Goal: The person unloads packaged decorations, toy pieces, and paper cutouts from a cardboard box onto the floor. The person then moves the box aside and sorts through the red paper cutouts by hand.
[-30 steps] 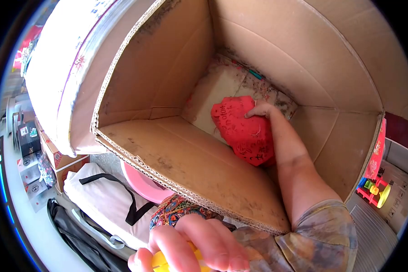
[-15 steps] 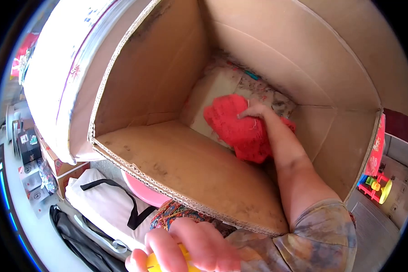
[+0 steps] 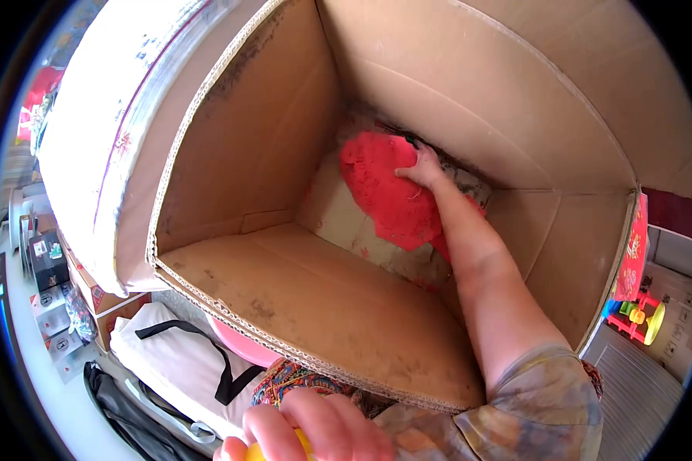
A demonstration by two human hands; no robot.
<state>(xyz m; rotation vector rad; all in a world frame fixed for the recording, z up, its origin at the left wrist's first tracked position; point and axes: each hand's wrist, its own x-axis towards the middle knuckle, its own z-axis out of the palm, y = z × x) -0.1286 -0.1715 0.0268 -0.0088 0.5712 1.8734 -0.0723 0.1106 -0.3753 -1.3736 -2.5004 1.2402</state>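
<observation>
My right hand (image 3: 423, 167) is deep inside a large cardboard box (image 3: 284, 269), closed on a crumpled red cloth (image 3: 384, 188). The cloth lies against the box floor (image 3: 331, 200), which is stained and littered with dark bits. Something small and dark shows by my fingertips, too hidden to name. At the bottom edge of the view, outside the box, the fingers of my left hand (image 3: 323, 430) are curled around a yellow object (image 3: 277, 448). Most of that object is covered by the fingers and cut off by the frame.
Left of the box stands a big white bulging container or bag (image 3: 92, 146). Below it lie a white bag (image 3: 184, 361) with black straps, a black bag (image 3: 123, 415) and part of a pink basin (image 3: 238, 342). Small boxes (image 3: 50, 261) sit far left; a colourful toy (image 3: 638, 315) is right.
My right hand has moved the red cloth up and left, toward the far corner of the box floor. A teal item seen there earlier is now covered. My left hand still grips the yellow object.
</observation>
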